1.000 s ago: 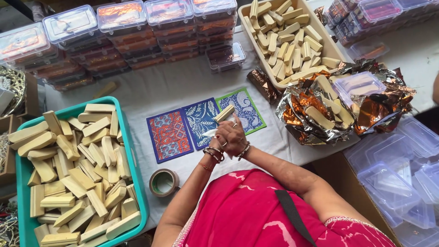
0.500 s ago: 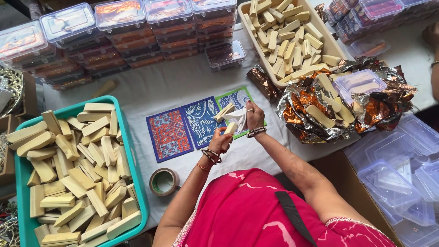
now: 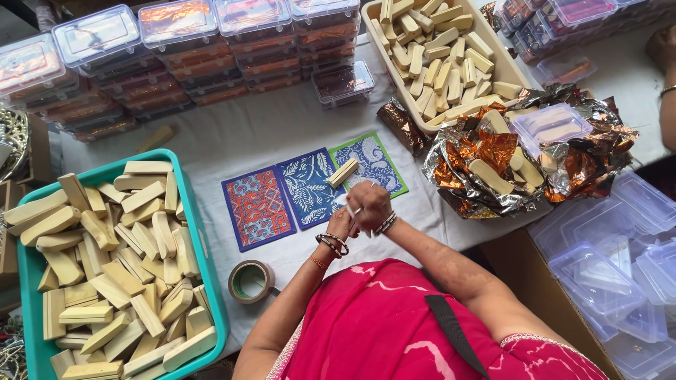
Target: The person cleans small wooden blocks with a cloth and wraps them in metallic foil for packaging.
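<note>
Pinching what looks like a small white strip (image 3: 350,210) between the curled fingers of the right hand (image 3: 369,204), just near of the printed cards. Pressing the left hand (image 3: 339,226) against it from the left; cannot tell whether those fingers are gripping or merely closed, since the right hand covers them. Noted since a second ago: no longer holding the pale block (image 3: 343,172), now lying free and tilted across the seam between the blue card (image 3: 310,186) and the green card (image 3: 377,158), apart from both hands. Drawn both hands back nearer to the body since then. Judging from that: done with the block for the moment, busy with the strip instead. Logged around the work: red card (image 3: 257,209) left of the blue one, tape roll (image 3: 251,281) near left, teal tray (image 3: 204,267) heaped with blocks at left, beige tray (image 3: 517,67) of more at far right, crumpled foil (image 3: 584,148) holding a few blocks and a clear lid, stacked clear boxes (image 3: 176,21) along the far edge. Unable to make out what the strip is, paper or tape. Cut off at the right edge: another person's arm (image 3: 665,63).
</note>
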